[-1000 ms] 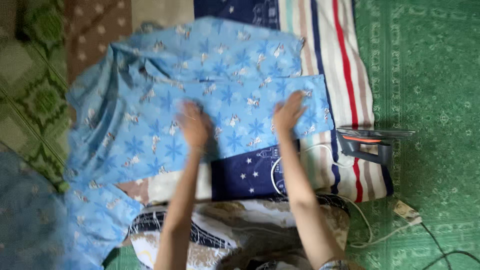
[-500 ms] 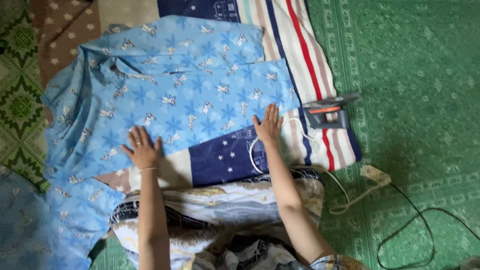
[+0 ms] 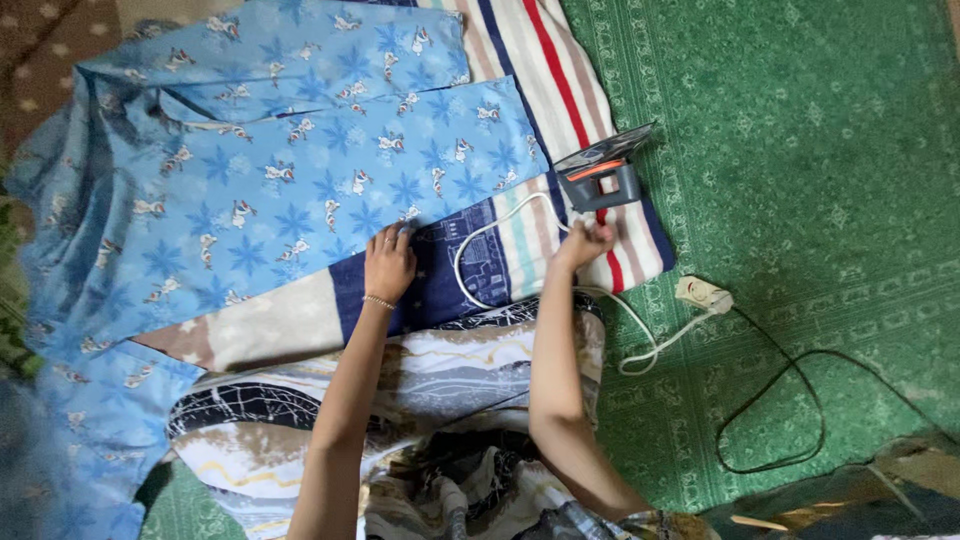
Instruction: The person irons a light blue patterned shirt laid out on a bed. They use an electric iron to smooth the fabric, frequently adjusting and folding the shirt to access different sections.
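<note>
Since prev frame we've pulled both hands off the middle of the shirt: left hand [image 3: 389,262] now sits at the near hem of the blue shirt [image 3: 280,170], fingers curled on the cloth edge, looks like a light pinch but can't tell if it's really clamped. Right hand [image 3: 583,244] has gone right, to the white cord [image 3: 480,250] just near-side of the iron [image 3: 603,178]; fingers curled together around or on the cord, grip not fully visible.

Shirt lies spread on the striped blanket [image 3: 560,70], collar to the left, hem toward us. Iron rests tipped on the blanket's right edge, soleplate facing far-right, close to the green mat [image 3: 800,150]. Cord loops across the blanket, then runs right to the plug socket [image 3: 703,294] on the mat.

Risks, as we judge them:
- tugging the cord could tip the iron onto blanket → scorch
- cord loop lies near shirt hem; could drag over it, re-crease
- slack at socket is small; hard pull may unplug
- hot plate close to our right wrist
</note>
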